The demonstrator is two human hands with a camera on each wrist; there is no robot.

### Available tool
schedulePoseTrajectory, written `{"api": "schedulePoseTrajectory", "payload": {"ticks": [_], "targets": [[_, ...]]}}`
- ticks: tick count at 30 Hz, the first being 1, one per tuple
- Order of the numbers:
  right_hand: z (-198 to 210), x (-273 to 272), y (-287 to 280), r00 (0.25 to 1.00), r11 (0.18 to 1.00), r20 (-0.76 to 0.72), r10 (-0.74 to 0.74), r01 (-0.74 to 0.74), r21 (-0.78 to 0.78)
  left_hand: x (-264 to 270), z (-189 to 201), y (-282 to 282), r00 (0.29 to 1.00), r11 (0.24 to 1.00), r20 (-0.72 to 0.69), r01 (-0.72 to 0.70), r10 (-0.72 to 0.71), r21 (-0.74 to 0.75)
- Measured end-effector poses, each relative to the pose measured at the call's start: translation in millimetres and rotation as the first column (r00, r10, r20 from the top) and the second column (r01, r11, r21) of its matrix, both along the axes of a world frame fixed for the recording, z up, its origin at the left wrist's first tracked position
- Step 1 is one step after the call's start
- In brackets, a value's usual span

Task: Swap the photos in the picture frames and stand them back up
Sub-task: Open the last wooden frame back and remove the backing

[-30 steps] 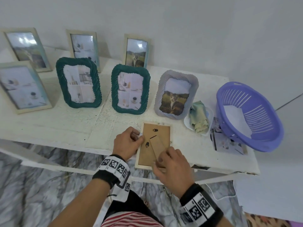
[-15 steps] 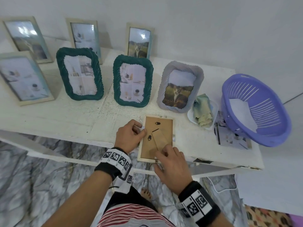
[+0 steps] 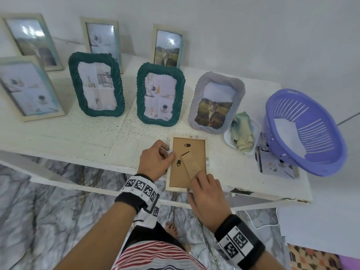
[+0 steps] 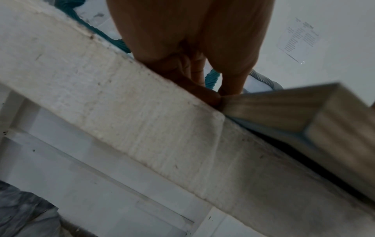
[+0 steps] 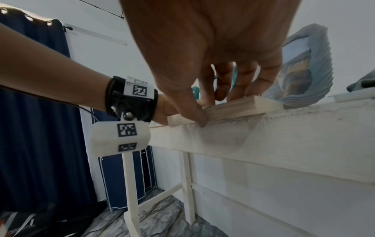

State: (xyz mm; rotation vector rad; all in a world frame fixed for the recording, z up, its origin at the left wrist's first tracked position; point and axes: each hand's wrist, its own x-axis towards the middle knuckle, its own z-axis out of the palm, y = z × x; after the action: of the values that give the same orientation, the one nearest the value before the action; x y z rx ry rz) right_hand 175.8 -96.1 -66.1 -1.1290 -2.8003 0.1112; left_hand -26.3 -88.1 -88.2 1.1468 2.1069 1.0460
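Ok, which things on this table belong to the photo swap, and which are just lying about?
In the job: face-down frame, gripped by the left hand and right hand; loose photo; standing grey frame, left green frame, right green frame, pale wooden frames.
Lying about: purple basket; cloth in white tray.

Face-down frame [image 3: 176, 178] front hidden, leftmost frame [image 3: 29, 88] cropped

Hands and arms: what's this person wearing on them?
The left hand and right hand are bare, with no gloves, and no sleeves cover the forearms. Each wrist carries a black strap wrapped by a white band printed with black square codes: left wristband, right wristband. A white block with the same codes hangs under the left wrist, beside a thin dark cable.
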Motion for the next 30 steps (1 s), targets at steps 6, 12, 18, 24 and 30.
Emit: {"api": "schedulePoseTrajectory", "payload": {"ticks": [6,12,18,24,30], "targets": [[3.5,-1.1,-10.8,0.999,0.999,-0.046,-0.022,0.021,-0.028,-0.7,0.7,-0.8,1.000,1.000,0.004,0.002,-0.002,0.001],[10.3,2.4,15.8,0.960,0.980,-0.242,-0.139,0.098,-0.175,-3.6,0.0,-3.4,0.997,0.998,0.074,0.025,-0.029,0.051],[13.6,-19.3,24.8,0.940,0.937,-0.001,-0.341,0.340,-0.079,-6.6,-0.7,-3.8,0.990,0.997,0.131,0.031,-0.041,0.075],[9.9,-28.8,26.9,0.908,0.912,-0.120,-0.402,0.386,-0.138,-8.0,-2.0,-5.0,0.985,0.996,0.170,0.027,-0.041,0.083],[15.5,-20.8,31.2,0.858,0.906,-0.293,-0.422,0.387,-0.173,-7.7,-1.7,-6.0,0.984,0.995,0.176,0.017,-0.034,0.098]]}}
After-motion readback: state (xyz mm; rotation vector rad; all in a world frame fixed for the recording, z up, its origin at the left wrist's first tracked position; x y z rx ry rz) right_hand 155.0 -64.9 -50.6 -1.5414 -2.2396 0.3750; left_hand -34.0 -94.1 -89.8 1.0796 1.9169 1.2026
